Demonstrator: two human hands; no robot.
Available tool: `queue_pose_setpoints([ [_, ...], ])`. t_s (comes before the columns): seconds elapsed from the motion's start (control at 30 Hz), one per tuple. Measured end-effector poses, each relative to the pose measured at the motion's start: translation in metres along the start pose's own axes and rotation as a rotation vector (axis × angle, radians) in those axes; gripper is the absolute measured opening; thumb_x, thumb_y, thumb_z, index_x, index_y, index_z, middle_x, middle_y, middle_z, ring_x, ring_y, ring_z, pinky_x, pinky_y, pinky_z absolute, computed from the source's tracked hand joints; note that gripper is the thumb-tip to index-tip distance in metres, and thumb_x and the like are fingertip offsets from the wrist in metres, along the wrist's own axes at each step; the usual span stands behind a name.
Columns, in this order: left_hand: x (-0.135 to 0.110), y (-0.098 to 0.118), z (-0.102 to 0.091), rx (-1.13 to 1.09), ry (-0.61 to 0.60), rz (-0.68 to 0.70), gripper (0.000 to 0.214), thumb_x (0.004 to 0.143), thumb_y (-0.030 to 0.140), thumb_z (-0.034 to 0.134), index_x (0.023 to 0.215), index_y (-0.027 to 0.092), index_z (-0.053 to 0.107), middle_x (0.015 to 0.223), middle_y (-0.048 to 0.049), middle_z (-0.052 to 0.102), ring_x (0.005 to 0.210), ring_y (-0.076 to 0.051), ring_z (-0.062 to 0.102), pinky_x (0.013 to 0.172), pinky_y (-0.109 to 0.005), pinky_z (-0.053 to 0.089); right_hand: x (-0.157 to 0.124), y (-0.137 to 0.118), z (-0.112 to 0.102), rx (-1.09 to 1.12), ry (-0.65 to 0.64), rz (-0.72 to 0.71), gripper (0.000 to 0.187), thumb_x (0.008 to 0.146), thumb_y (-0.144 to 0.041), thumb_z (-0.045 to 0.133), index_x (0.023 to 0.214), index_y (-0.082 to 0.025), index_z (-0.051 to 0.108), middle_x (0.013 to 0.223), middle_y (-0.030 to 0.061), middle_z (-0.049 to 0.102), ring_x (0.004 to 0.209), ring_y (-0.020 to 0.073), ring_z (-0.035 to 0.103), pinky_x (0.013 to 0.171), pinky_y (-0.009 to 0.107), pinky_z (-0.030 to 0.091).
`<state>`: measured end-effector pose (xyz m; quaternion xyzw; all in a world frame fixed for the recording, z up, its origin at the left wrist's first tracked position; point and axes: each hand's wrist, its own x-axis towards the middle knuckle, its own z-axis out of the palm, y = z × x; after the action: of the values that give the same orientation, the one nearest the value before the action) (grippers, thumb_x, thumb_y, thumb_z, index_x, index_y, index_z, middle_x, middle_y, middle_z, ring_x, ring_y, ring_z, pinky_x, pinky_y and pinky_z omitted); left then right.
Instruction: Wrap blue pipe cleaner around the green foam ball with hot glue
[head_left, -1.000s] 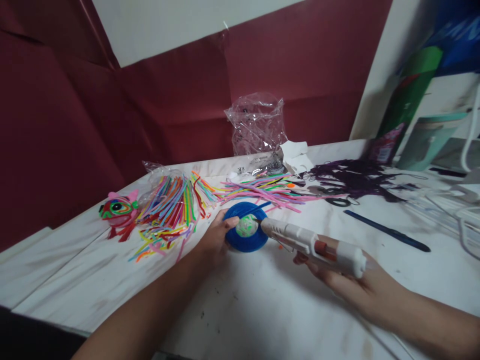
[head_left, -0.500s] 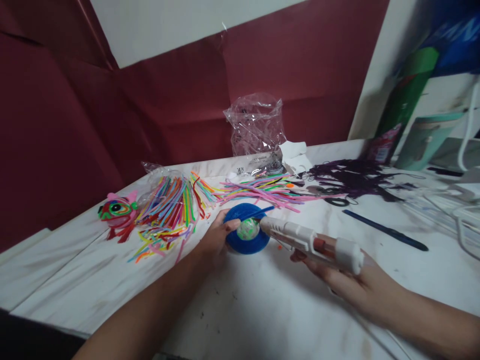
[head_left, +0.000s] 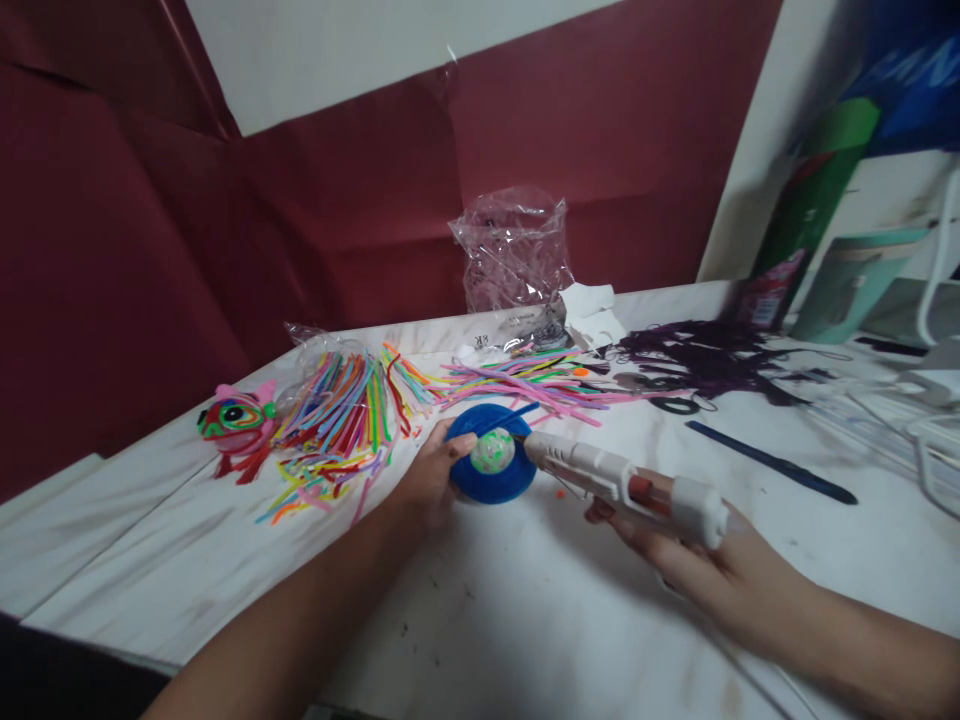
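My left hand (head_left: 441, 462) grips the left edge of a round blue disc (head_left: 491, 486), thumb on top and the fingers partly hidden beneath. A clear dome with green specks (head_left: 492, 452) sits in the disc's middle. A short blue pipe cleaner (head_left: 523, 411) lies across the disc's upper edge and sticks out to the right. My right hand (head_left: 694, 555) is wrapped round a white hot glue gun (head_left: 592, 468). The gun's nozzle points left, close to the right side of the dome; whether it touches cannot be made out.
Bundles of coloured pipe cleaners (head_left: 337, 405) and a pink fish-like figure (head_left: 238, 428) lie left. Behind are more pipe cleaners (head_left: 517, 382) and a clear plastic bag (head_left: 514, 250). On the right are black-handled scissors (head_left: 675, 405), dark purple strands (head_left: 705, 355), a dark blue strip (head_left: 772, 462) and a green cup (head_left: 855, 280).
The blue disc has shifted slightly left and up with my left hand, and the blue pipe cleaner on it has turned a little. The glue gun stays nearly in place.
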<state>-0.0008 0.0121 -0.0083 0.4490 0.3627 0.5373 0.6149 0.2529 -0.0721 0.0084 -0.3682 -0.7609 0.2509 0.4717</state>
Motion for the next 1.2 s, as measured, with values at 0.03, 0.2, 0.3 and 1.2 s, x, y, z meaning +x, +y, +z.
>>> queue_pose_setpoints([
  [0.03, 0.0005, -0.0003, -0.0003, -0.006, -0.006, 0.003, 0.056, 0.071, 0.034, 0.076, 0.122, 0.020, 0.060, 0.112, -0.0112, 0.073, 0.104, -0.034, 0.068, 0.088, -0.046, 0.053, 0.0005, 0.0002, -0.0004, -0.003, -0.003, 0.005, 0.016, 0.089, -0.025, 0.054, 0.086, -0.021, 0.068, 0.078, 0.0041, 0.075, 0.065, 0.0190, 0.068, 0.060, 0.025, 0.057],
  [0.2, 0.0016, -0.0003, -0.0014, -0.033, 0.011, 0.009, 0.057, 0.071, 0.037, 0.076, 0.121, 0.018, 0.059, 0.109, -0.0112, 0.072, 0.103, -0.033, 0.068, 0.086, -0.044, 0.052, -0.0024, 0.0059, 0.0013, 0.002, -0.026, 0.023, 0.016, 0.090, -0.027, 0.053, 0.087, -0.021, 0.067, 0.079, 0.0055, 0.075, 0.066, 0.0200, 0.069, 0.054, 0.025, 0.056],
  [0.3, 0.0018, -0.0004, -0.0016, -0.040, 0.039, 0.006, 0.056, 0.070, 0.038, 0.077, 0.120, 0.018, 0.059, 0.108, -0.0105, 0.072, 0.101, -0.031, 0.068, 0.086, -0.043, 0.052, -0.0047, 0.0080, 0.0030, 0.012, -0.042, 0.017, 0.015, 0.090, -0.027, 0.053, 0.088, -0.021, 0.067, 0.081, 0.0059, 0.075, 0.070, 0.0211, 0.070, 0.055, 0.026, 0.056],
  [1.2, -0.0021, 0.0041, 0.0036, -0.022, 0.032, 0.015, 0.051, 0.067, 0.036, 0.078, 0.112, 0.020, 0.061, 0.106, -0.0082, 0.073, 0.099, -0.030, 0.068, 0.083, -0.039, 0.052, -0.0069, 0.0063, 0.0038, 0.023, -0.051, 0.030, 0.014, 0.090, -0.026, 0.054, 0.092, -0.021, 0.067, 0.083, 0.0064, 0.074, 0.072, 0.0213, 0.070, 0.054, 0.025, 0.055],
])
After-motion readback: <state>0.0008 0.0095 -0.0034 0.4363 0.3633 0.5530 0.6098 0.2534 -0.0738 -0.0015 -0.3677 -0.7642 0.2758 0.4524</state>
